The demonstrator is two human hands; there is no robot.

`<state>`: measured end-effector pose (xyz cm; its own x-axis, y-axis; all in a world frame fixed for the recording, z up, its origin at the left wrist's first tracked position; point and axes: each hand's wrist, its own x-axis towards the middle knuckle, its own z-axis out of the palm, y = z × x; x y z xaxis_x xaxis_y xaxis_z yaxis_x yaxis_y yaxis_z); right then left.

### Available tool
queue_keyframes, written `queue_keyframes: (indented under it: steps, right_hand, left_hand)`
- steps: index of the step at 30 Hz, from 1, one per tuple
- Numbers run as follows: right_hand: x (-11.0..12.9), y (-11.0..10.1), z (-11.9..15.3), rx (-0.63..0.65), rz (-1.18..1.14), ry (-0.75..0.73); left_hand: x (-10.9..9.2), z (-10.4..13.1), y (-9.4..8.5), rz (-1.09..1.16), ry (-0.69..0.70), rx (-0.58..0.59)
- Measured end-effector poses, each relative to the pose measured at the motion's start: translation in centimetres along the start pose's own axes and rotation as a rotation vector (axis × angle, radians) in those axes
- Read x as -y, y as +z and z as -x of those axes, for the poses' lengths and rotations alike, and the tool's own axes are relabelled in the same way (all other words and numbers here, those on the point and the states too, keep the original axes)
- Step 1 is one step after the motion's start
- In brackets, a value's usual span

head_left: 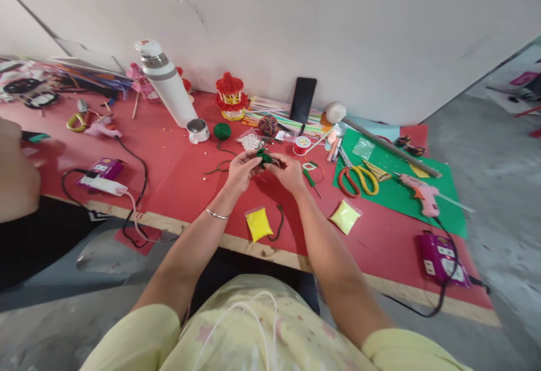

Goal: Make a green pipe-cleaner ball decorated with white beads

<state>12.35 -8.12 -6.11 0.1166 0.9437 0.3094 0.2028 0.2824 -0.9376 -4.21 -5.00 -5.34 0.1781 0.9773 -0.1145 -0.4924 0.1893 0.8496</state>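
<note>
Both hands meet over the middle of the red table, with a small dark green yarn piece [264, 158] between them. The fingers of my left hand [242, 169] are closed on its left side. My right hand [289, 172] pinches it from the right, its fingertips partly hidden. A green yarn ball [222, 130] lies beyond my left hand, its loose strand curling over the table. Just behind the hands is a bag of white beads [249, 140]. Beside my right hand are a red thread spool [301, 145] and a green-handled crochet hook or awl [309, 177].
Nearby stand a tilted-looking white bottle [171, 86] and a metal cup [198, 131]. To the right lie scissors [349, 182], a pink glue gun [422, 193] and a purple power box [442, 258]. Yellow packet [259, 224] sits near the front edge. Another person's arm [17, 173] is at left.
</note>
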Motion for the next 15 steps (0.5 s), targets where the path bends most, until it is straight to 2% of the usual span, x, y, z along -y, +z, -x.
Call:
queue_keyframes:
  steps: [3, 8, 13, 15]
  right_hand:
    - [0.1, -0.3, 0.2, 0.020, 0.105, -0.060]
    - [0.9, -0.9, 0.5, 0.086, 0.135, -0.110]
    - [1.3, -0.8, 0.7, 0.138, 0.163, -0.149]
    - [1.2, -0.7, 0.7, 0.144, 0.192, -0.159]
  left_hand:
    - [0.0, 0.0, -0.1, -0.076, 0.005, -0.047]
    - [0.3, -0.4, -0.4, -0.152, 0.033, -0.091]
    - [0.7, -0.7, -0.6, -0.354, 0.243, -0.145]
    - [0.7, -0.7, -0.6, -0.395, 0.272, -0.133]
